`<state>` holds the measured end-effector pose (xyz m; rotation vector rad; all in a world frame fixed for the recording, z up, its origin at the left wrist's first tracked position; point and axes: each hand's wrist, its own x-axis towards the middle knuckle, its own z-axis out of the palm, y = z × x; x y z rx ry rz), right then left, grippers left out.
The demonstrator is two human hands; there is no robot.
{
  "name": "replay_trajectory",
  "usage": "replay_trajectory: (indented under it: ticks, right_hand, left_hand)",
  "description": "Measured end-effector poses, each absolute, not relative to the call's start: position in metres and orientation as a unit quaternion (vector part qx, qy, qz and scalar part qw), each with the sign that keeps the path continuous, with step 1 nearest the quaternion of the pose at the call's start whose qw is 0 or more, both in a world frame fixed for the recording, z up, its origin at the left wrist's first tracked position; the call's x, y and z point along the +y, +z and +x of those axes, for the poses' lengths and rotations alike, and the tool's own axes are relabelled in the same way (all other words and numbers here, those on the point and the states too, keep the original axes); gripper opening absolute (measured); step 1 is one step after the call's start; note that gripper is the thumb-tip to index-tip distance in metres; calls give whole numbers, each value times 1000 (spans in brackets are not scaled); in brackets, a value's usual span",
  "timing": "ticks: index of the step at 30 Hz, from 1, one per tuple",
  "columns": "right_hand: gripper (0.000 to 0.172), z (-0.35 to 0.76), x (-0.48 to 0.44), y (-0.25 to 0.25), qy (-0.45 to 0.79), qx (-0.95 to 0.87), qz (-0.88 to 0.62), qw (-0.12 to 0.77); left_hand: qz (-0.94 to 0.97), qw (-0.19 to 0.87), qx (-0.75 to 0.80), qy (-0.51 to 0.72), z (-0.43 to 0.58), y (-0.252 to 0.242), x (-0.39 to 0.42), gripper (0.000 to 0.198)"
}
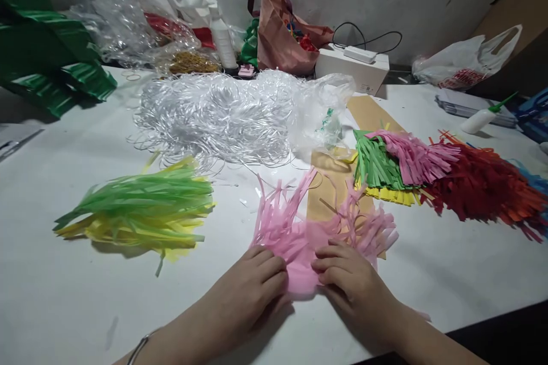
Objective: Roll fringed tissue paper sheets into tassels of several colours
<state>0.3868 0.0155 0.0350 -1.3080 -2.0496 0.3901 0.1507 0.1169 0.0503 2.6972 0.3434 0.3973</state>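
Both hands grip a pink fringed tissue paper (302, 276) at the front of the table. My left hand (261, 279) has its fingers curled on the left part of it, thumb hidden beneath. On the right part, my right hand (346, 274) has its fingers bent over the paper. Strips of the fringe fan away from me over a tan card strip (321, 188). To the left lies a green and yellow tissue tassel (141, 205). Green (377, 162), pink (422, 157) and red (483, 182) fringed tassels lie at the right.
A bundle of white shiny string (214, 114) spreads across the middle back. Behind stand a white bottle (223, 40), a pink bag (278, 34) and a white box (351, 71). A glue bottle (477, 121) lies at the right, green foil (47, 40) at the left.
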Motion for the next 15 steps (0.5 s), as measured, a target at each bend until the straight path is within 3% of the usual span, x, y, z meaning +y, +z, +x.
replay_trajectory:
  ticks: [6,15]
  right_hand:
    - [11,387,20,50,250,-758,-517,308]
    - [18,384,14,50,232,-758,-532,298]
  left_hand:
    - [957,187,145,169,155,49,115,23]
    - [956,57,214,190,152,55,117,31]
